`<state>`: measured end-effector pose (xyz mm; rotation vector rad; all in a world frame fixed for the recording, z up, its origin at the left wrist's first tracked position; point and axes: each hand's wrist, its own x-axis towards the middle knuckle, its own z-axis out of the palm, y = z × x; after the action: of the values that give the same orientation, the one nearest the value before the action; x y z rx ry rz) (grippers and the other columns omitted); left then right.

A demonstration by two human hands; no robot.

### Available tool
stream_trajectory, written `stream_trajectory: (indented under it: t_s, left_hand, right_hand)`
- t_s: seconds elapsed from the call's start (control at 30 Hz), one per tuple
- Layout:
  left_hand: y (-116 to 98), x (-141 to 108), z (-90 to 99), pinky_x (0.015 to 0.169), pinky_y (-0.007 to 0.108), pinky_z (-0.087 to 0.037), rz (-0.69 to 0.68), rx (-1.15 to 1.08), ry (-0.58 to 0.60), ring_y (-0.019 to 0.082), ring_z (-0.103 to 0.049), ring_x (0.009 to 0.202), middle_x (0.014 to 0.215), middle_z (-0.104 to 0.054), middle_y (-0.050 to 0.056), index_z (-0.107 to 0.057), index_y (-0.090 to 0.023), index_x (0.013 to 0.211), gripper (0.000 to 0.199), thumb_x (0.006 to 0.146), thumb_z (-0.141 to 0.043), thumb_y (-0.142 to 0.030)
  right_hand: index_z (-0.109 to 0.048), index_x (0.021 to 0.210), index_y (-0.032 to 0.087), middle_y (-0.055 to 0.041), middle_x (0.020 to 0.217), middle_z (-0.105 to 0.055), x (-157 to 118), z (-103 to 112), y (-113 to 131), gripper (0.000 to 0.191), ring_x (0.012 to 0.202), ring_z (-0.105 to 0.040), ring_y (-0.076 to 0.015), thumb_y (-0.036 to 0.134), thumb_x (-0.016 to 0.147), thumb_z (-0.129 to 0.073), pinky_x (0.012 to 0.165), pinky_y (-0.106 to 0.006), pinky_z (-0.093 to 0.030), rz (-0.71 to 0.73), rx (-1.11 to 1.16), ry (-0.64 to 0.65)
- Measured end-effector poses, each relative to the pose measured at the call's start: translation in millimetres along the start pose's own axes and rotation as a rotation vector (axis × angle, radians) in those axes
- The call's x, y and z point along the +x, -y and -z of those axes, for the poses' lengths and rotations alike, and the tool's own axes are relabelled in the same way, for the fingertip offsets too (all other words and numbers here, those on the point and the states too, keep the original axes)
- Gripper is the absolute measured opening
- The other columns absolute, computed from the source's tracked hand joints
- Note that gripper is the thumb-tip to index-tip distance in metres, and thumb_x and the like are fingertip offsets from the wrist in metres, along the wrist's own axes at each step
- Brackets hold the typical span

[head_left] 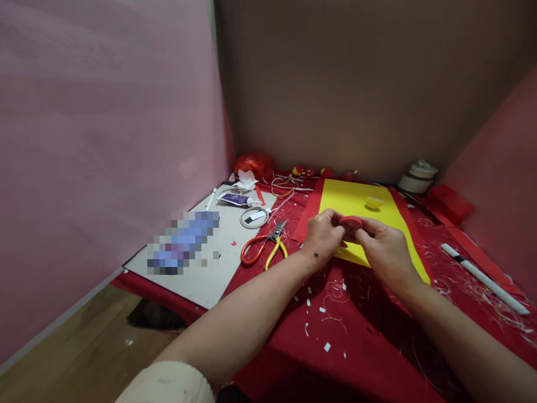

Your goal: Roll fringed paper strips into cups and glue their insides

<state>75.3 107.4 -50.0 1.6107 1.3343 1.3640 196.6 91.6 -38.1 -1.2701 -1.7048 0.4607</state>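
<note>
Left hand [323, 238] and right hand [384, 243] both have their fingers closed on a small red disc [351, 222] with a ridged rim, pinching it from opposite sides. It is held over the near part of a yellow sheet [346, 193] with red side margins, which lies on a worktop [356, 336] covered in red cloth. Beyond the hands, a small yellow cup [373, 203] sits on the sheet, with open yellow surface around it before the back wall [335, 89].

Left of the left hand, scissors [277, 232] lie with blades parted, between the sheet and a grey board [224, 260]. This board reaches the worktop's left front edge; a pink wall [104, 112] rises close along its far left side. Toward the front edge, the cloth offers a broad stretch scattered with paper scraps [327, 347] and threads. On the right, a white rod [484, 279] lies slantwise, well apart from the sheet.
</note>
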Motion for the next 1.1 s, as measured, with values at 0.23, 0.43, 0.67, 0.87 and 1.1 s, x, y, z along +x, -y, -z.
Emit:
stream_trajectory:
  t_s: [0.23, 0.43, 0.67, 0.87, 1.1]
  left_hand:
    - [-2.2, 0.4, 2.7, 0.066, 0.026, -0.052, -0.078, 0.197, -0.014, 0.013, -0.063, 0.067, 0.073, -0.067, 0.001, -0.059, -0.019, 0.078, 0.010, 0.073, -0.056, -0.011]
    - [-6.8, -1.5, 3.9, 0.071, 0.027, -0.050, -0.088, 0.274, -0.008, 0.015, -0.063, 0.073, 0.078, -0.068, 0.003, -0.059, -0.018, 0.082, 0.012, 0.073, -0.055, -0.011]
    - [-7.5, -4.0, 2.4, 0.065, 0.027, -0.051, -0.043, 0.165, 0.017, 0.014, -0.063, 0.063, 0.070, -0.067, 0.002, -0.058, -0.018, 0.079, 0.007, 0.074, -0.054, -0.014]
    - [-6.2, -1.2, 2.9, 0.067, 0.028, -0.052, -0.045, 0.208, -0.013, 0.014, -0.063, 0.067, 0.074, -0.067, 0.002, -0.059, -0.017, 0.081, 0.012, 0.072, -0.055, -0.010]
    - [-4.0, -0.7, 1.6, 0.067, 0.029, -0.053, -0.032, 0.204, -0.016, 0.015, -0.064, 0.069, 0.075, -0.068, 0.002, -0.058, -0.018, 0.080, 0.010, 0.073, -0.056, -0.012]
  right_hand:
    - [-0.068, 0.094, 0.017, -0.0086, 0.089, -0.072, -1.3, -0.2, 1.3, 0.029, 0.079, -0.066, -0.0233, 0.026, 0.076, -0.048, 0.071, -0.034, -0.049, 0.033, -0.062, -0.029]
    - [-0.070, 0.085, 0.018, -0.0067, 0.078, -0.072, -1.5, 0.8, 2.8, 0.027, 0.070, -0.065, -0.0222, 0.026, 0.076, -0.045, 0.064, -0.032, -0.046, 0.020, -0.120, 0.013]
    - [-0.069, 0.090, 0.019, -0.0054, 0.082, -0.072, -4.1, 0.4, 7.2, 0.029, 0.074, -0.065, -0.0210, 0.028, 0.077, -0.045, 0.066, -0.030, -0.046, 0.036, -0.085, -0.028]
    - [-0.071, 0.087, 0.017, -0.0071, 0.077, -0.072, -3.8, 1.2, 6.0, 0.030, 0.067, -0.064, -0.0214, 0.029, 0.078, -0.045, 0.063, -0.030, -0.045, 0.040, -0.200, -0.048]
    - [-0.070, 0.090, 0.018, -0.0065, 0.083, -0.073, -2.2, -1.1, 2.4, 0.028, 0.075, -0.066, -0.0224, 0.026, 0.076, -0.046, 0.068, -0.032, -0.047, 0.035, -0.121, -0.035]
